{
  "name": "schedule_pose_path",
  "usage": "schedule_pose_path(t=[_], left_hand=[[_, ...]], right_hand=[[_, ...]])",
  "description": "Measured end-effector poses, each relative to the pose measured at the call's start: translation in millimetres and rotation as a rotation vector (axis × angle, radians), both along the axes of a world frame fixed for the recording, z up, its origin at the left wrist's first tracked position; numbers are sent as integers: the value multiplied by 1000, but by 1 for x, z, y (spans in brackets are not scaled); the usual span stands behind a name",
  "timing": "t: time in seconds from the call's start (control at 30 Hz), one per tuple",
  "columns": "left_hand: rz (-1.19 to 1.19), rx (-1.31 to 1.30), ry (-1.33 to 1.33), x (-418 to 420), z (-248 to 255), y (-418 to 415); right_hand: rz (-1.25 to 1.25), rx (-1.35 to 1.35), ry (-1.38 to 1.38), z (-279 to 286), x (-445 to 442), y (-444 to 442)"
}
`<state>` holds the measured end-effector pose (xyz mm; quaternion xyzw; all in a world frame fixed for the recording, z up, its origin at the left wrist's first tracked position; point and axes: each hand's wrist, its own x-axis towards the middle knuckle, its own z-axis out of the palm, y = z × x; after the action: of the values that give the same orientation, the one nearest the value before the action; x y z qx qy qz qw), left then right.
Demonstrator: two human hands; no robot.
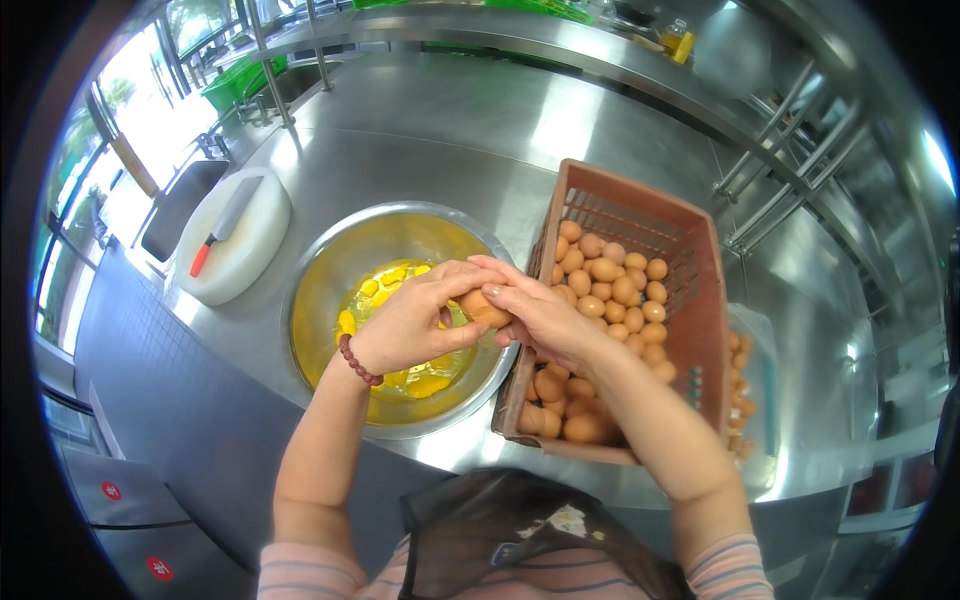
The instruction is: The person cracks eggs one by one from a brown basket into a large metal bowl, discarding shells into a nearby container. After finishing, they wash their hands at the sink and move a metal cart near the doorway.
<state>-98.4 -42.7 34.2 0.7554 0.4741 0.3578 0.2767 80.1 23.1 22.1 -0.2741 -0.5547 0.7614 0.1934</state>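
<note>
Between my two hands is a brown egg [486, 309], held over the right part of a wide steel bowl [322, 255]. My left hand [420, 315], with a beaded bracelet at the wrist, curves its fingers over the egg from the left. From the other side my right hand [544, 311] grips it, thumb on top. Whether the shell is cracked, I cannot tell. Raw egg whites and several yolks [429, 386] lie in the bowl below. Right beside the bowl stands a reddish-brown plastic crate [637, 187] holding many brown eggs [604, 270].
A kitchen knife [234, 211] with a red handle lies on a thick round white cutting board [262, 247] at left, near a sink [180, 210]. Eggshells [741, 390] sit in a clear container right of the crate. A raised steel shelf [480, 34] spans the back of the steel counter [420, 112].
</note>
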Motion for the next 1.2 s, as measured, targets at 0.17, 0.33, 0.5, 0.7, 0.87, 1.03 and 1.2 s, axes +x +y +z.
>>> schedule_pose_path(t=[0.17, 0.33, 0.5, 0.7, 0.87, 1.03, 1.2], left_hand=[[-29, -157, -179, -33, -9, -2], [95, -107, -159, -53, -23, -2], [226, 68, 28, -61, -25, 1], [96, 203, 153, -78, -23, 5], [123, 183, 114, -57, -12, 10], [158, 273, 117, -15, -13, 21], [11, 339, -3, 48, 1, 34]], right_hand=[[109, 76, -75, 2, -30, -2], [173, 193, -105, -10, -61, 3], [58, 621, -106, -40, -86, 11], [42, 1083, -372, -37, -82, 13], [-96, 914, -223, -20, -65, 13], [-125, 87, -44, 10, -21, 4], [-222, -227, 298, 13, 50, -1]])
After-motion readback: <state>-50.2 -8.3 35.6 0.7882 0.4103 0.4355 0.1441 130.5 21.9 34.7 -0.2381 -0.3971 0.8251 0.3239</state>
